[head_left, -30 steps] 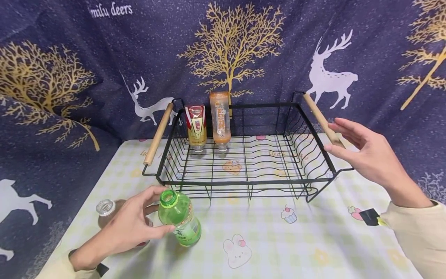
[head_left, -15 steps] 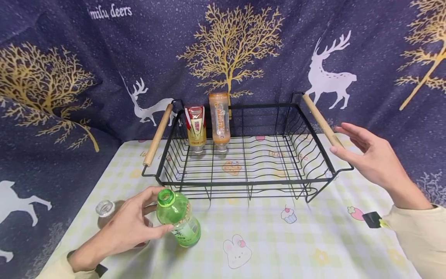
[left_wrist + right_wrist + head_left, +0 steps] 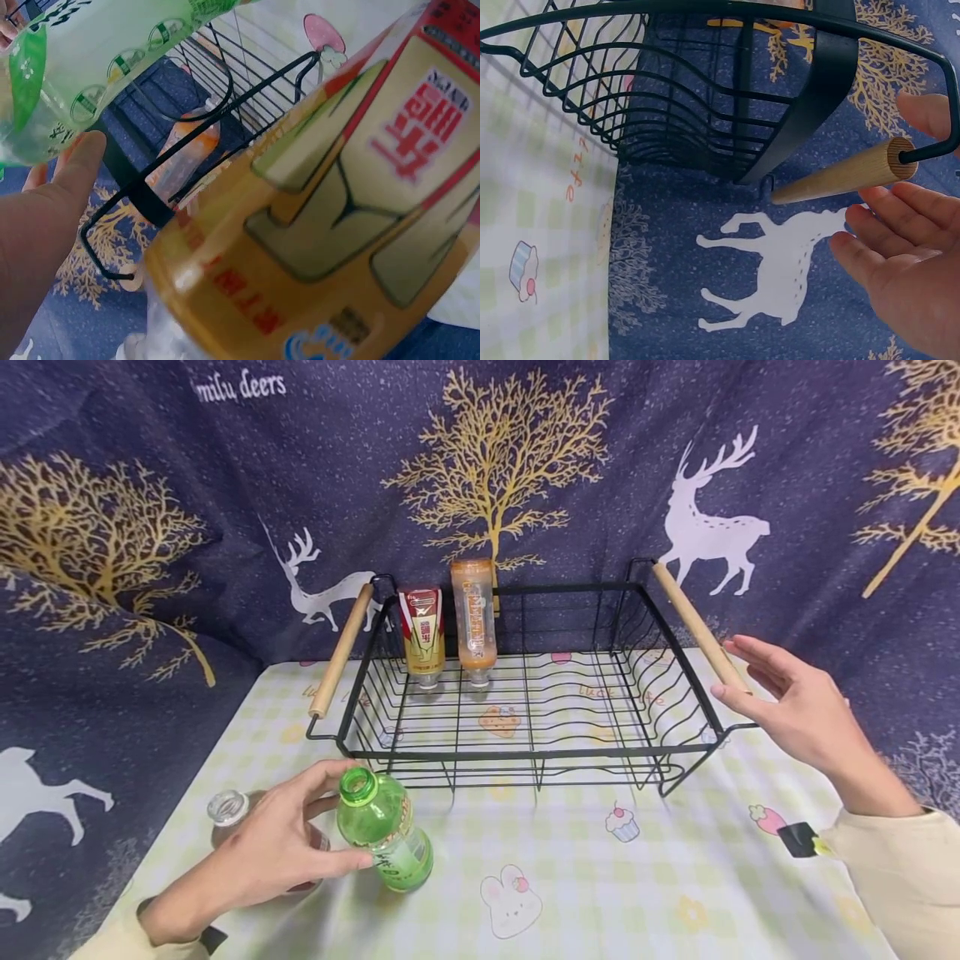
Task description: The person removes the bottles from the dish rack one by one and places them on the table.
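An uncapped green plastic bottle (image 3: 390, 835) stands on the tablecloth, tilted slightly left. My left hand (image 3: 281, 839) holds it, thumb on the near side and fingers on the far side, partly hidden. Behind that hand, a clear-necked bottle (image 3: 227, 810) is mostly covered; its red and gold label looms close in the left wrist view. My right hand (image 3: 806, 710) is beside the right wooden handle (image 3: 847, 172) of a black wire basket (image 3: 540, 752), thumb and loosely extended fingers on either side of it. Whether the skin touches the handle I cannot tell.
Inside the basket's back left are a red and gold bottle (image 3: 422, 631) and an orange and clear bottle (image 3: 474, 614), necks downward. The left wooden handle (image 3: 341, 652) sticks up. A dark deer-print cloth (image 3: 570, 485) hangs behind the checked tablecloth (image 3: 600, 893).
The green bottle's neck has leaned slightly left along with my left fingers, its base staying put. My right hand has shifted slightly right and down along the handle.
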`<act>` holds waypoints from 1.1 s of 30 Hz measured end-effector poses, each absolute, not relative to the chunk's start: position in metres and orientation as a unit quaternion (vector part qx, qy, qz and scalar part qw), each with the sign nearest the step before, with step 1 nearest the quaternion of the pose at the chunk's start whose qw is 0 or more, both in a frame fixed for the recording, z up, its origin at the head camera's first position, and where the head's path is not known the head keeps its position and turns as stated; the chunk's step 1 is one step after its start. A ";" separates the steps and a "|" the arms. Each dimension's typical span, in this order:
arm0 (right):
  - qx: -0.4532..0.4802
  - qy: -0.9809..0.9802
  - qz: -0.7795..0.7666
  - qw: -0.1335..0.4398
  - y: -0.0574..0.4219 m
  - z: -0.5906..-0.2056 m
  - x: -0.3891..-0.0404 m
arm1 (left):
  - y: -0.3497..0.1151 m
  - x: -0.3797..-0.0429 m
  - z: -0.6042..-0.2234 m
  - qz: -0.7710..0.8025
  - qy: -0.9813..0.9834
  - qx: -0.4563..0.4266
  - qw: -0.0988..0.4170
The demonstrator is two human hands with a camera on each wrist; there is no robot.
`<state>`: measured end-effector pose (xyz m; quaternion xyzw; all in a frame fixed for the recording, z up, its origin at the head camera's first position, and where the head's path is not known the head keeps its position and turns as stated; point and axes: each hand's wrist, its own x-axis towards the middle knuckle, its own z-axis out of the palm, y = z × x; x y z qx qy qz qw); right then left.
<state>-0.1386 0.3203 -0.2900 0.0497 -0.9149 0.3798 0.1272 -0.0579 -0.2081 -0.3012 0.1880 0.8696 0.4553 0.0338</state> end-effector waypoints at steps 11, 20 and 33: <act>0.064 -0.908 0.389 0.144 0.322 -0.294 -0.139 | -0.226 -0.066 -0.285 0.455 0.853 0.251 0.048; 0.063 -0.906 0.393 0.142 0.324 -0.295 -0.139 | -0.241 -0.091 -0.253 0.435 0.842 0.318 0.021; 0.073 -0.916 0.371 0.136 0.316 -0.271 -0.142 | -0.240 -0.141 -0.243 0.352 0.876 0.318 -0.081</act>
